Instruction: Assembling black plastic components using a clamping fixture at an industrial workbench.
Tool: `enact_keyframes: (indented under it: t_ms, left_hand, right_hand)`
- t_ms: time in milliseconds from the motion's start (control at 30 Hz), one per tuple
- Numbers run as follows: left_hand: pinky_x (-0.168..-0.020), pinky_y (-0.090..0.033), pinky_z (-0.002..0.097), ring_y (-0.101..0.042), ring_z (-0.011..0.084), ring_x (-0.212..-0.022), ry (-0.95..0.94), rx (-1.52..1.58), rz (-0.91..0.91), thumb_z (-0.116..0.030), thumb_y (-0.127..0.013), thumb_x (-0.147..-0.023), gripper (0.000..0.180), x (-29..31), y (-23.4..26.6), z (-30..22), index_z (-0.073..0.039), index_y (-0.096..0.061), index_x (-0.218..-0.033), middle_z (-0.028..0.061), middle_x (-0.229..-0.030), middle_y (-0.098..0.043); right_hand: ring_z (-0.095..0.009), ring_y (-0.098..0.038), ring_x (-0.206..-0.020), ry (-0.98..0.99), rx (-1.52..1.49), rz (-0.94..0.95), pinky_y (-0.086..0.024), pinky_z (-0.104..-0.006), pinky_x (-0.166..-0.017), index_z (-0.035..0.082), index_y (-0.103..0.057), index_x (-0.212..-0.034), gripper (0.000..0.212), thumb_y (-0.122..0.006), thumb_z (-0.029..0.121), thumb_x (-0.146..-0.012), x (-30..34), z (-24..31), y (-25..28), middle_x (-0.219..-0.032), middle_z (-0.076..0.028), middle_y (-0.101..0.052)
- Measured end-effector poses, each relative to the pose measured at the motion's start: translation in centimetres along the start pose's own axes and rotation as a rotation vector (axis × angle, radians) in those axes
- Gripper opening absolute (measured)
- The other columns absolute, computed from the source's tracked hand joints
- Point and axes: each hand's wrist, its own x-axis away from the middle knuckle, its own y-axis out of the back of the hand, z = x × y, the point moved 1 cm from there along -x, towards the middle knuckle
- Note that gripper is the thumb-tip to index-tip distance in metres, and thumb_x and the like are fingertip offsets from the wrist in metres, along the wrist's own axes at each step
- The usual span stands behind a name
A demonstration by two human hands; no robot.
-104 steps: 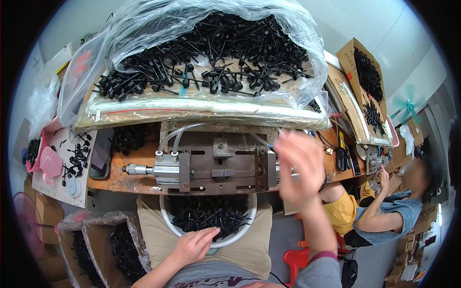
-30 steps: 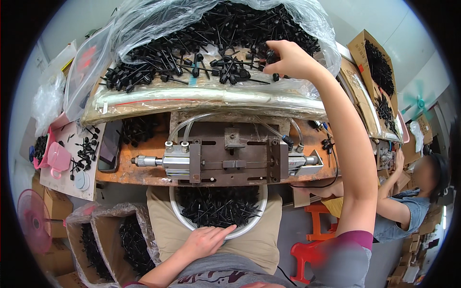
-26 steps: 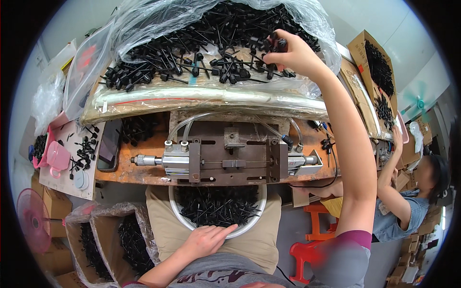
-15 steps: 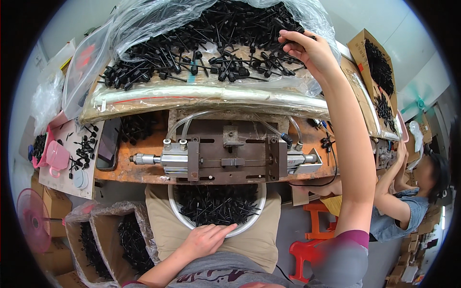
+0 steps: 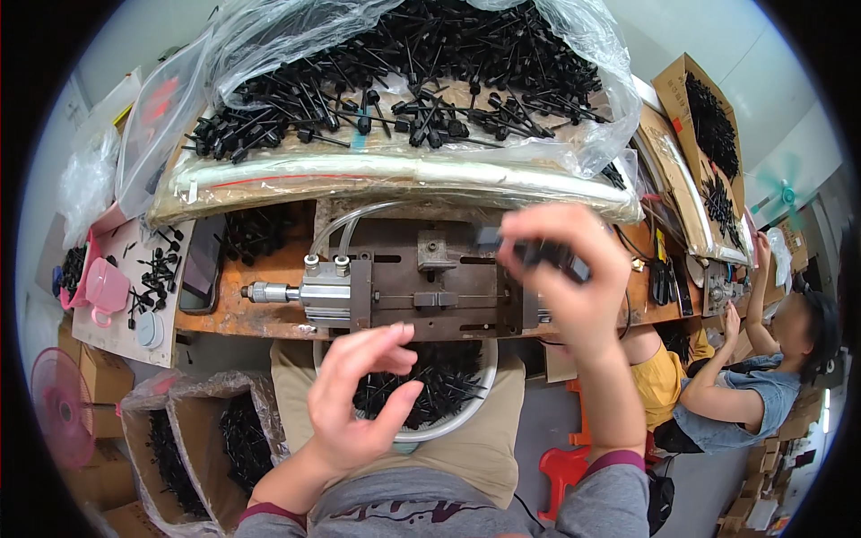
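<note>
My right hand (image 5: pixel 587 278) is closed around a black plastic part (image 5: pixel 560 257), over the right side of the metal fixture (image 5: pixel 395 309). Motion blurs the part, so its exact kind does not show. Above the near edge of a white round basket (image 5: pixel 490 381) on my lap, my left hand (image 5: pixel 354 394) holds nothing, its fingers apart and thumb out. Many black plastic pieces with thin stems (image 5: pixel 439 381) fill the basket. A small dark block (image 5: pixel 434 300) sits mid-fixture, with a silver cylinder (image 5: pixel 327 299) to its left; my right hand covers much of the opposite cylinder.
Behind the fixture, a plastic-lined carton (image 5: pixel 413 175) holds a heap of similar black parts. Lined boxes (image 5: pixel 175 408) of black pieces stand at lower left. A pink cup (image 5: pixel 108 289) is on the left side table. Another person (image 5: pixel 744 394) sits at right, near a red stool (image 5: pixel 562 475).
My right hand has come down from the heap to the fixture with a black part. The left hand has lifted off the basket rim and spread its fingers.
</note>
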Motion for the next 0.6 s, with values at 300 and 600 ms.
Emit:
enact_keyframes:
  t_ms: [300,600]
  left_hand:
    - [-0.082,-0.061,0.0284,-0.064,0.0175,-0.103,0.632,0.701,0.095,0.009,-0.078,-0.078,0.058,-1.0,-2.2,0.2,0.003,-0.052,-0.13,0.013,-0.118,-0.061]
    - [-0.08,-0.061,0.0277,-0.065,0.0162,-0.101,0.609,0.684,0.062,0.009,-0.079,-0.077,0.047,-0.1,-3.0,1.0,0.004,-0.059,-0.118,0.0116,-0.118,-0.061]
  right_hand:
    - [-0.031,-0.069,-0.08,0.055,0.007,-0.028,-0.057,-0.0358,-0.067,-0.005,-0.072,-0.102,0.051,-0.068,-0.01,-0.051,8.8,1.6,-4.1,-0.105,-0.019,-0.069]
    - [-0.03,-0.069,-0.08,0.078,0.05,-0.022,-0.057,-0.0351,-0.067,-0.007,-0.071,-0.104,0.054,-0.069,-0.005,-0.05,10.7,1.5,-4.9,-0.11,-0.02,-0.068]
